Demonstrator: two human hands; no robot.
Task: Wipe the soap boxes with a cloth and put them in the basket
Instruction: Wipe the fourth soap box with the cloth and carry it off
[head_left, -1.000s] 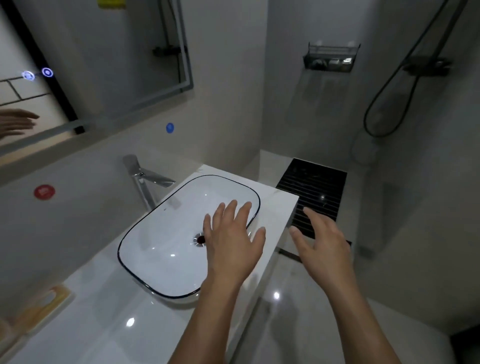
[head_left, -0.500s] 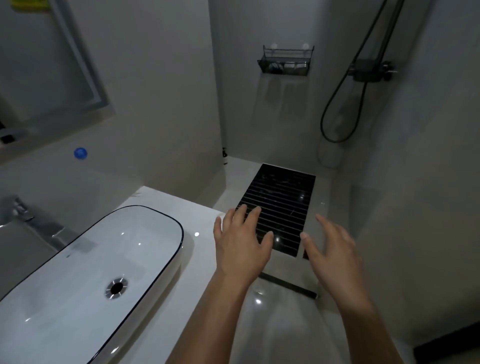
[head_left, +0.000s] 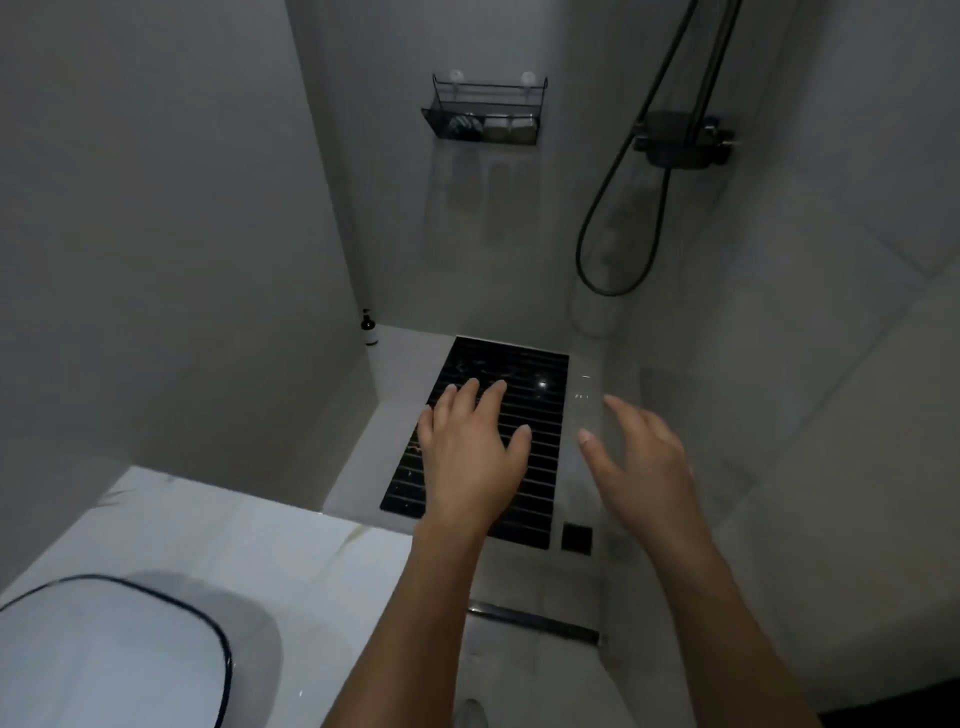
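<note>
Both hands, left (head_left: 470, 457) and right (head_left: 641, 457), are hovering spread and empty, nothing wiped, facing the basket (head_left: 485, 111) at twelve o'clock.

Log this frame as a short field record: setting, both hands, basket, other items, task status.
setting: bathroom, shower area ahead
left hand: empty, fingers spread, held out over the grate
right hand: empty, fingers relaxed
basket: wire, on the far wall, holds some items, too dim to identify
other items: bottle in the floor corner, shower hose, sink at lower left
cloth: none visible
task status: nothing picked up yet
</note>
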